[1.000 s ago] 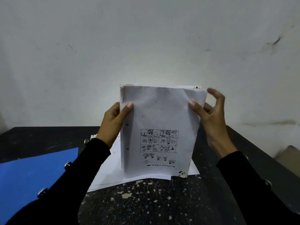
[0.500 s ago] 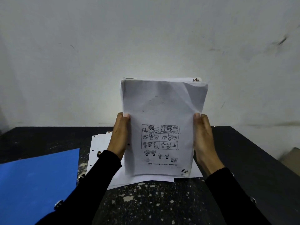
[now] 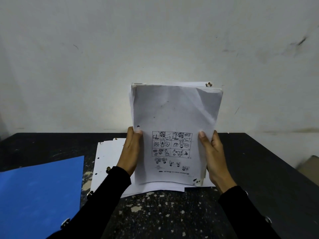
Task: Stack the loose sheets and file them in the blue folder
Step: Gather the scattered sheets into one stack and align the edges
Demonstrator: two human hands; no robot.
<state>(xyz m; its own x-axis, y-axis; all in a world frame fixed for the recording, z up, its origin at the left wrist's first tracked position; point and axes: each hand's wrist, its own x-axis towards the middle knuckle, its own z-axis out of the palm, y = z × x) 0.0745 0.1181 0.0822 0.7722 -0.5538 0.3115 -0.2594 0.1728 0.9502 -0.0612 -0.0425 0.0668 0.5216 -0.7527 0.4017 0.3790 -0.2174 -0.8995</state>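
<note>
At centre of the head view, the thick stack of white printed paper sheets (image 3: 174, 121) stands upright on the black speckled table (image 3: 172, 213). The left hand (image 3: 130, 152) and right hand (image 3: 214, 156) grip its side edges. More loose white sheets (image 3: 107, 161) lie beneath. The flat blue card folder (image 3: 39, 190) lies at 8 o'clock.

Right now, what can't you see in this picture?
Head view only:
- Fingers of the left hand and right hand: behind the held paper stack; only thumbs show.
- Small print under the stack's cartoon grid: upside down, too tiny to read.
- Loose sheets on the table: partly hidden by stack and left sleeve.
- Blue folder: cut off by the left and bottom edges.
</note>
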